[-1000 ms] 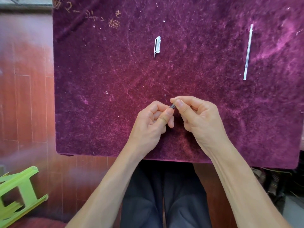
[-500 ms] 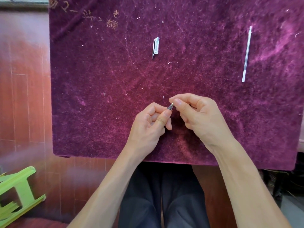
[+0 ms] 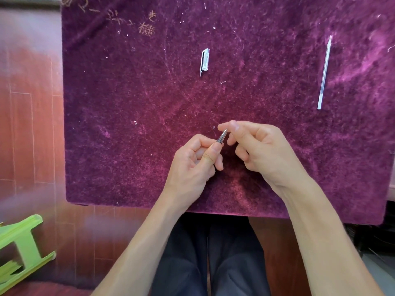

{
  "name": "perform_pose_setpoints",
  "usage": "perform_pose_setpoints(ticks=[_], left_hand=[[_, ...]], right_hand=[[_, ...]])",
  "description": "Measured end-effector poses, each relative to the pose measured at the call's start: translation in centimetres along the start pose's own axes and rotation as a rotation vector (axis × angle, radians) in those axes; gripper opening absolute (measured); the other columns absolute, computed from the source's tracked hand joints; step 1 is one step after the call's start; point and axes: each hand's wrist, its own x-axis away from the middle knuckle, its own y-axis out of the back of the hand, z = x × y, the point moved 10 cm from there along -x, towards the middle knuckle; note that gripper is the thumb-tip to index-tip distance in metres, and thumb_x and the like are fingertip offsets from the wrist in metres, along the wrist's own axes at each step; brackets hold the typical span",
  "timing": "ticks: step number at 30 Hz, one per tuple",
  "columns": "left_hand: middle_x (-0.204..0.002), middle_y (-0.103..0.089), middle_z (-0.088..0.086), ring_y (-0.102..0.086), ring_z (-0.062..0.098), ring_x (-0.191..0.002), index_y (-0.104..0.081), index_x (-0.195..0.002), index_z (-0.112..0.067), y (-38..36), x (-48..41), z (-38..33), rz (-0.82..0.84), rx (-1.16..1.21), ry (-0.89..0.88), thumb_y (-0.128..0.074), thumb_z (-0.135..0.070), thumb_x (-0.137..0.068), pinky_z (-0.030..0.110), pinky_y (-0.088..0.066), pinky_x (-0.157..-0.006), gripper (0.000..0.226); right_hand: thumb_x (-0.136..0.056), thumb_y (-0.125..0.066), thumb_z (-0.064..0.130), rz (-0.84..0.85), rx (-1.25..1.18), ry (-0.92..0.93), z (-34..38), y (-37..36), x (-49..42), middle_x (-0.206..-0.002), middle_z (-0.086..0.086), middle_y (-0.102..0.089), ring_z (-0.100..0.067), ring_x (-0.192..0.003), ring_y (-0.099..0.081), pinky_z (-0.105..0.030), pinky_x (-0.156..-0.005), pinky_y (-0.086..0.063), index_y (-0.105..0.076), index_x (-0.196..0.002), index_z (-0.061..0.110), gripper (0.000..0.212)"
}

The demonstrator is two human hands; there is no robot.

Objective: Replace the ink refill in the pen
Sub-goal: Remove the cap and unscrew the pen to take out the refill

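My left hand (image 3: pixel 192 165) is closed around the pen (image 3: pixel 222 136). Only the pen's dark grip and metal tip stick out past my thumb, pointing up and to the right; the barrel is hidden in my fist. My right hand (image 3: pixel 260 150) hovers just right of the tip with its fingers loosely apart. Its index finger and thumb are right beside the tip, but not pinching it. A thin clear ink refill (image 3: pixel 324 73) lies on the cloth at the far right. The clear pen cap (image 3: pixel 204 61) lies further back, above my hands.
A purple velvet cloth (image 3: pixel 128 103) covers the table, whose near edge runs just below my wrists. A green plastic stool (image 3: pixel 21 248) stands on the red-brown floor at lower left. My legs in dark trousers are under the table edge.
My right hand was pinching the pen's tip end; its fingers have now loosened and come apart, exposing the grip and tip. My left hand keeps its hold on the pen.
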Motion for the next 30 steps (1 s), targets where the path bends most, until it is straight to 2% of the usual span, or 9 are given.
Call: perform_pose_setpoints(ticks=[4,7,9,11,15,18,21,25,30], left_hand=[[-0.067,-0.063,0.007,-0.038,0.008,-0.045,-0.06,-0.1,0.002,0.1,0.0,-0.1,-0.002,-0.015,0.0,-0.054,-0.012,-0.106,0.025,-0.028,-0.043,0.017],[-0.067,-0.063,0.006,-0.038,0.009,-0.045,-0.06,-0.101,0.003,0.2,0.0,0.0,-0.007,-0.01,-0.003,-0.054,-0.012,-0.106,0.025,-0.029,-0.042,0.017],[-0.066,-0.063,0.005,-0.039,0.007,-0.044,-0.06,-0.104,0.007,0.3,0.0,0.0,-0.016,-0.003,-0.003,-0.054,-0.012,-0.106,0.023,-0.03,-0.042,0.019],[-0.066,-0.064,0.004,-0.04,0.007,-0.044,-0.06,-0.105,0.007,0.3,0.0,0.1,-0.016,-0.001,-0.002,-0.054,-0.012,-0.106,0.023,-0.031,-0.042,0.02],[-0.066,-0.064,0.004,-0.04,0.007,-0.044,-0.062,-0.098,-0.003,0.2,0.0,0.0,0.004,0.001,-0.002,-0.054,-0.013,-0.106,0.024,-0.031,-0.043,0.015],[-0.066,-0.065,0.003,-0.041,0.006,-0.044,-0.062,-0.102,0.002,0.4,-0.1,0.0,-0.004,0.007,-0.002,-0.054,-0.013,-0.107,0.021,-0.032,-0.043,0.017],[-0.066,-0.065,0.001,-0.043,0.005,-0.044,-0.063,-0.104,0.003,0.5,-0.1,0.1,-0.007,0.003,-0.007,-0.054,-0.014,-0.107,0.019,-0.035,-0.043,0.019],[-0.066,-0.066,0.001,-0.045,0.005,-0.044,-0.063,-0.101,0.001,0.6,-0.1,0.1,-0.008,0.003,-0.015,-0.056,-0.016,-0.106,0.02,-0.036,-0.044,0.02],[-0.067,-0.067,0.0,-0.046,0.005,-0.044,-0.064,-0.102,0.001,0.8,-0.1,0.1,-0.014,0.008,-0.023,-0.057,-0.018,-0.106,0.019,-0.038,-0.045,0.021]], right_hand=[[-0.1,-0.075,0.026,-0.01,0.062,0.075,0.7,0.1,0.1,-0.061,0.025,-0.067,0.008,-0.049,-0.059,-0.002,-0.046,-0.041,-0.081,-0.099,0.019,0.009],[-0.103,-0.072,0.022,0.022,0.061,0.065,0.4,-0.1,-0.1,-0.056,0.024,-0.061,0.002,-0.046,-0.048,-0.006,-0.044,-0.036,-0.081,-0.104,0.019,0.01],[-0.104,-0.069,0.027,0.031,0.037,0.044,0.3,-0.2,-0.2,-0.061,0.017,-0.059,-0.006,-0.053,-0.041,-0.014,-0.042,-0.033,-0.083,-0.105,0.025,0.014],[-0.102,-0.072,0.032,0.024,0.017,0.042,0.4,-0.2,-0.2,-0.067,0.016,-0.064,-0.002,-0.052,-0.045,-0.011,-0.043,-0.035,-0.083,-0.105,0.027,0.013],[-0.098,-0.078,0.022,0.011,0.041,0.096,0.9,-0.2,-0.2,-0.064,0.022,-0.07,0.01,-0.049,-0.061,-0.001,-0.047,-0.042,-0.079,-0.097,0.016,0.006],[-0.102,-0.073,0.017,0.037,0.044,0.096,0.8,-0.4,-0.3,-0.058,0.026,-0.066,0.009,-0.046,-0.058,-0.002,-0.045,-0.041,-0.079,-0.103,0.015,0.007],[-0.102,-0.074,0.025,0.056,0.007,0.066,0.6,-0.5,-0.4,-0.059,0.024,-0.065,0.003,-0.044,-0.045,-0.008,-0.041,-0.034,-0.081,-0.107,0.022,0.01],[-0.098,-0.078,0.024,0.044,0.029,0.09,1.1,-0.6,-0.5,-0.063,0.021,-0.07,0.009,-0.048,-0.061,-0.001,-0.045,-0.041,-0.079,-0.098,0.017,0.007],[-0.1,-0.075,0.021,0.056,0.037,0.089,1.2,-0.6,-0.5,-0.057,0.024,-0.066,0.008,-0.047,-0.058,-0.002,-0.045,-0.039,-0.079,-0.099,0.015,0.007]])
